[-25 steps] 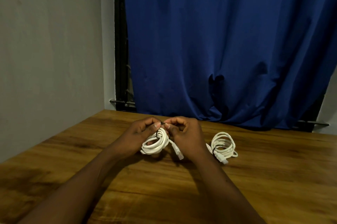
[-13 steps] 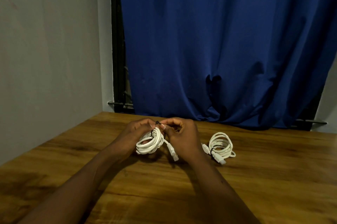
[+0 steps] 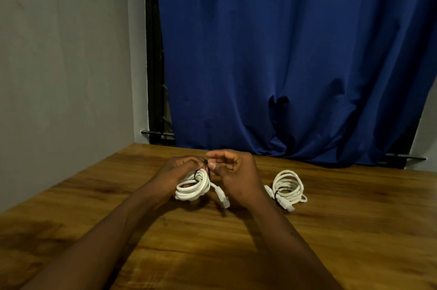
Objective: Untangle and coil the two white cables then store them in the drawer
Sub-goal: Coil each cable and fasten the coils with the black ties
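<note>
A coiled white cable (image 3: 192, 188) is held just above the wooden table (image 3: 331, 230) at the centre. My left hand (image 3: 176, 170) grips the coil from the left. My right hand (image 3: 236, 174) pinches a thin black tie (image 3: 205, 162) at the top of the coil with thumb and forefinger. A white plug (image 3: 222, 197) of this cable hangs down under my right hand. A second coiled white cable (image 3: 288, 187), bound with a black tie, lies on the table to the right, apart from both hands. No drawer is in view.
A blue curtain (image 3: 283, 53) hangs behind the table's far edge. A grey wall (image 3: 66, 65) borders the table on the left. A black window frame (image 3: 155, 53) stands between wall and curtain.
The view has shifted slightly. My right fingers have lifted a little at the black tie on top of the coil. The second coil has not moved.
</note>
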`<state>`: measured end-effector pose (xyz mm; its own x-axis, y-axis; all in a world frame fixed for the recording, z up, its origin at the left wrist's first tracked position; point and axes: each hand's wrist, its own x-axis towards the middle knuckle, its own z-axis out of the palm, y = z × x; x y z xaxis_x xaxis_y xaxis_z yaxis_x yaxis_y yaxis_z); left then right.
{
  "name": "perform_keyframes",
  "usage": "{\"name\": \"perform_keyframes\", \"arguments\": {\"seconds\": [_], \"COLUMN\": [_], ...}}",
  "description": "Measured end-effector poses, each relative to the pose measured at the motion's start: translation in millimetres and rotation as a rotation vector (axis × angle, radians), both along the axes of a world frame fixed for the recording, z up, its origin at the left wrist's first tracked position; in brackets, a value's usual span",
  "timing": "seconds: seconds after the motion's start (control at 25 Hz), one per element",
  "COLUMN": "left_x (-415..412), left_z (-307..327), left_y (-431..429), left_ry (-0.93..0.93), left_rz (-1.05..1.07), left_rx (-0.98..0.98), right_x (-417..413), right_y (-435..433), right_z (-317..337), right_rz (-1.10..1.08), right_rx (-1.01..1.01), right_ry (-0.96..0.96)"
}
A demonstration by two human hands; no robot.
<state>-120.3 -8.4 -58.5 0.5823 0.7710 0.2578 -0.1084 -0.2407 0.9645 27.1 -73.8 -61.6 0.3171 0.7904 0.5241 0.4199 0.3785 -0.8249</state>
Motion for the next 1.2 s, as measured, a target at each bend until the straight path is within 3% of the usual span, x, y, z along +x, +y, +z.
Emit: {"name": "perform_keyframes", "arguments": {"seconds": [0.12, 0.24, 0.52, 0.76, 1.0, 1.08, 1.2], "left_x": [-0.7, -0.2, 5.6, 14.4, 15.6, 18.1, 19.9], "left_z": [-3.0, -7.4, -14.1, -16.3, -20.6, -19.8, -19.6], "left_y": [0.9, 2.9, 10.4, 10.7, 8.8, 5.6, 3.9], "left_ry": [0.171, 0.254, 0.34, 0.253, 0.183, 0.15, 0.132], "left_rz": [-0.013, 0.01, 0.187, 0.238, 0.106, 0.073, 0.065], "left_rx": [0.281, 0.469, 0.825, 0.787, 0.696, 0.667, 0.619], "right_x": [0.7, -1.3, -1.3, -8.3, 0.0, 1.0, -0.3], "right_y": [-1.2, -1.0, -1.5, -1.0, 0.1, 0.9, -1.3], "right_z": [-1.6, -3.8, -0.4, 3.1, -4.3, -5.6, -4.2], "right_rz": [-0.019, -0.17, -0.27, -0.328, -0.256, -0.217, -0.164], "right_rx": [-0.059, -0.102, -0.074, 0.054, 0.093, 0.098, 0.135], "right_ry": [-0.121, -0.272, -0.19, -0.39, -0.07, -0.063, -0.196]}}
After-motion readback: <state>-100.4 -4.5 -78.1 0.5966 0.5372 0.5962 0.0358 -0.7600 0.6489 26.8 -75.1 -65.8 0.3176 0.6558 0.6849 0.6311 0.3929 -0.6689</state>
